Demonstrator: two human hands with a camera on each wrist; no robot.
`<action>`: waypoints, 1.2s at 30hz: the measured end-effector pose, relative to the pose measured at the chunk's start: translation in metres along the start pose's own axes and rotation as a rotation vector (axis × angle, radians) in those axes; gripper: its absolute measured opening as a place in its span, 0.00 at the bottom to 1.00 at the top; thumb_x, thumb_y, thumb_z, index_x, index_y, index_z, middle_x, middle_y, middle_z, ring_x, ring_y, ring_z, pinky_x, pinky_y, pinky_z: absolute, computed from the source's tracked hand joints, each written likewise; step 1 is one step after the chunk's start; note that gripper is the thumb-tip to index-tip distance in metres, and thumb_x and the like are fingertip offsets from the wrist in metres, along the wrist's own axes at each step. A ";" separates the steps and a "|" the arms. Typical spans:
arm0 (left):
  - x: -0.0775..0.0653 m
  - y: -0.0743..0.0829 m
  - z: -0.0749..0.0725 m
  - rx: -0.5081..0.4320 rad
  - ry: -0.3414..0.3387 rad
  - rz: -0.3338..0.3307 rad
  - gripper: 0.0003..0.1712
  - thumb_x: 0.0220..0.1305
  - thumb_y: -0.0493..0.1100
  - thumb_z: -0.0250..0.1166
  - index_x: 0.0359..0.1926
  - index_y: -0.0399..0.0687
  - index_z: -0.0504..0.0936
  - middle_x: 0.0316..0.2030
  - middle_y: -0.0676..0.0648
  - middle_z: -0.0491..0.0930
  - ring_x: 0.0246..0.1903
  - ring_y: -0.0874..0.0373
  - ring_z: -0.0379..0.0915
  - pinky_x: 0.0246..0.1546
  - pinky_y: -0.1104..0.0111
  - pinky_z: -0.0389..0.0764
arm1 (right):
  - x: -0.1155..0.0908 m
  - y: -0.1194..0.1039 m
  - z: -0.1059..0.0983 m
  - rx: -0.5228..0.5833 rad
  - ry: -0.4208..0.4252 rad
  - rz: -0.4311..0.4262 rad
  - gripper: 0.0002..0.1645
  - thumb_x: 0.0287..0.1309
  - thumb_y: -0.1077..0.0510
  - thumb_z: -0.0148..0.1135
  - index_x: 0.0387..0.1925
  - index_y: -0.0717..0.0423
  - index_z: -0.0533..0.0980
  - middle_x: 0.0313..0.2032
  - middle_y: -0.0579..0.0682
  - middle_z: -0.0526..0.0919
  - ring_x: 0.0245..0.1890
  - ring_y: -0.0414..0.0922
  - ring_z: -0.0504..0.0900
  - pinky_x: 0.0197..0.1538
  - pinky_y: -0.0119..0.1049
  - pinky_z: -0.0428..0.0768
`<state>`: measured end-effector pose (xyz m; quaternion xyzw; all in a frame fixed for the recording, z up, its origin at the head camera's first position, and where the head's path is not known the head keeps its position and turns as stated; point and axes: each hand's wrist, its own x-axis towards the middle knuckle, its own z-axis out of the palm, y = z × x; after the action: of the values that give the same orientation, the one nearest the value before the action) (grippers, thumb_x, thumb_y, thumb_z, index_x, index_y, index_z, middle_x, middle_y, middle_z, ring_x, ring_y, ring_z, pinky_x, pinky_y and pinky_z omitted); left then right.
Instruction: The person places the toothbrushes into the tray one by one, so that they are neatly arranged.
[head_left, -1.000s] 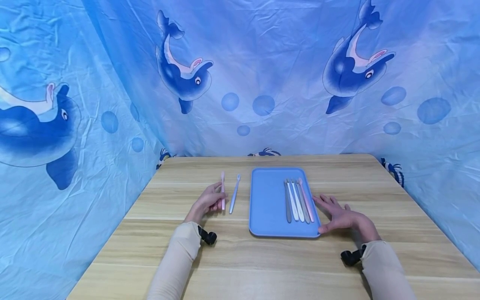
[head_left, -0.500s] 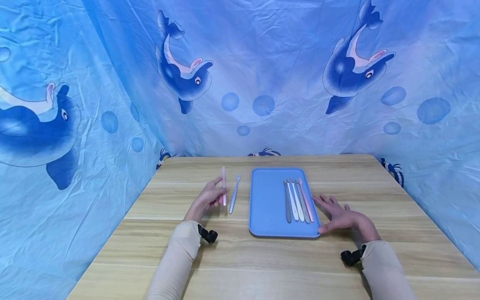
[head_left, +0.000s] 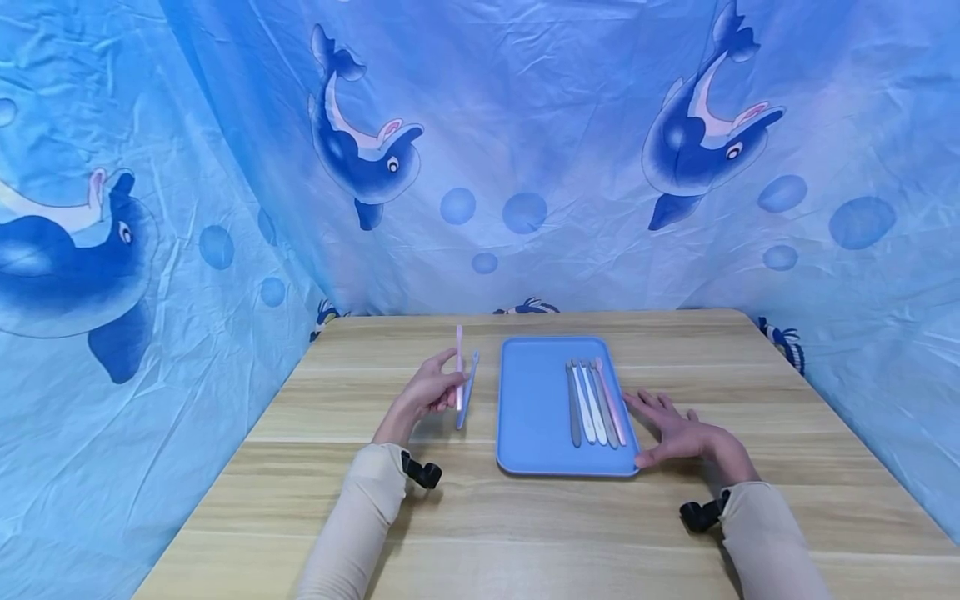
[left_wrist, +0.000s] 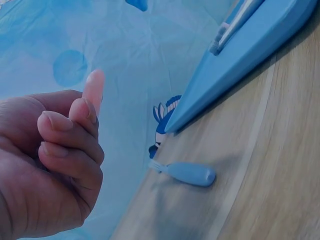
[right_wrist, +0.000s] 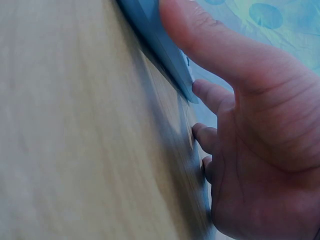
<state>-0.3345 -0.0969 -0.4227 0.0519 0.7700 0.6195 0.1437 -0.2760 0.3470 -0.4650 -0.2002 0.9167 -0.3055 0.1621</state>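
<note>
Pink brush [head_left: 459, 367] in the left hand [head_left: 427, 393] now stands off the table [head_left: 525, 517], its head up; a second ago it lay flat beside the blue brush [head_left: 468, 390], under the same fingers. Seen from the head camera, the hand has lifted it and carried it toward the tray [head_left: 534, 408], so that it now crosses in front of the blue brush, which has not moved and lies just beyond the fingertips. The fingers pinch the lower handle. That reads as a pick-up under way, with the tray the likely destination, where four brushes [head_left: 596, 402] already lie side by side. The right hand [head_left: 678, 433] has not moved: fingers straight and spread, flat on the table, thumb against the tray's near right corner, holding nothing.

From the left wrist camera, the left hand [left_wrist: 47, 165] shows fingers curled tight, and the pink brush [left_wrist: 94, 90] pokes out above them, only its rounded end visible. Past the knuckles the blue brush [left_wrist: 187, 173] lies on the wood, bristles pointing away from the tray [left_wrist: 240, 65]. This view confirms the grip and the gap between the two brushes, which the head view leaves unclear.

From the right wrist camera, the right hand [right_wrist: 250, 125] is seen close: thumb pressed along the tray [right_wrist: 155, 45] edge, fingertips down on the table. Contact with the tray is plain here; the brushes are out of sight.
</note>
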 end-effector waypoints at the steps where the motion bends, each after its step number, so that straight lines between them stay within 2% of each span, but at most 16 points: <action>1: 0.000 0.000 0.001 -0.004 -0.002 0.000 0.44 0.70 0.38 0.59 0.80 0.53 0.48 0.09 0.54 0.72 0.06 0.66 0.61 0.07 0.75 0.61 | 0.000 0.000 0.000 -0.001 0.001 0.002 0.71 0.44 0.37 0.76 0.80 0.51 0.45 0.77 0.72 0.34 0.74 0.78 0.27 0.62 0.84 0.27; 9: 0.002 0.002 0.008 0.001 -0.017 0.015 0.43 0.70 0.38 0.58 0.80 0.53 0.49 0.09 0.54 0.72 0.06 0.66 0.62 0.07 0.75 0.61 | 0.001 0.000 0.000 -0.009 0.004 0.005 0.71 0.44 0.36 0.76 0.80 0.51 0.45 0.78 0.71 0.35 0.74 0.78 0.27 0.62 0.84 0.27; 20: 0.009 0.008 0.036 -0.016 -0.086 0.029 0.44 0.71 0.38 0.59 0.80 0.51 0.47 0.09 0.54 0.71 0.06 0.65 0.62 0.07 0.75 0.62 | 0.001 0.002 0.001 0.000 0.001 0.018 0.72 0.43 0.36 0.76 0.80 0.50 0.44 0.78 0.70 0.34 0.74 0.77 0.26 0.63 0.84 0.26; 36: 0.014 0.011 0.059 0.045 -0.104 0.030 0.45 0.69 0.41 0.61 0.80 0.52 0.48 0.10 0.53 0.71 0.06 0.65 0.61 0.07 0.75 0.61 | 0.002 0.002 0.001 -0.005 -0.001 0.020 0.72 0.43 0.35 0.76 0.80 0.50 0.45 0.78 0.70 0.34 0.74 0.77 0.26 0.63 0.84 0.27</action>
<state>-0.3319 -0.0357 -0.4255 0.0988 0.7742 0.6008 0.1727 -0.2775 0.3471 -0.4667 -0.1918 0.9193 -0.3012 0.1652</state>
